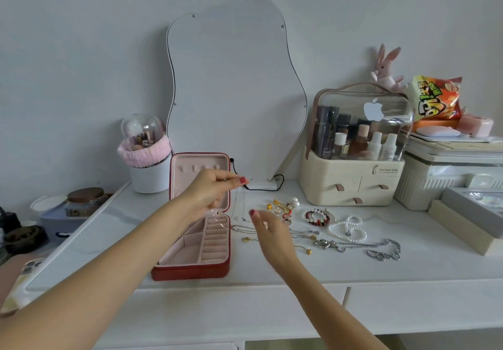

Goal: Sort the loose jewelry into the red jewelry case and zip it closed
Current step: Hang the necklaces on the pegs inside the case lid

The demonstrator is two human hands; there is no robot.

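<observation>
The red jewelry case (190,269) stands open on the white desk, pink-lined, its lid upright. My left hand (211,189) is raised in front of the lid, fingers pinched on a thin silver chain necklace (236,208) that hangs down to the desk. My right hand (269,230) hovers blurred over the loose jewelry, fingers apart, holding nothing that I can see. To its right lie gold charms (283,207), a red bead bracelet (317,217), a pearl strand (347,228) and a heavy silver chain (381,249).
A wavy mirror (234,91) leans on the wall behind the case. A white brush pot (148,175) stands left of the case. A cream cosmetics organiser (351,181) sits at the right, with boxes (462,221) beyond it. A black cable (261,187) runs behind.
</observation>
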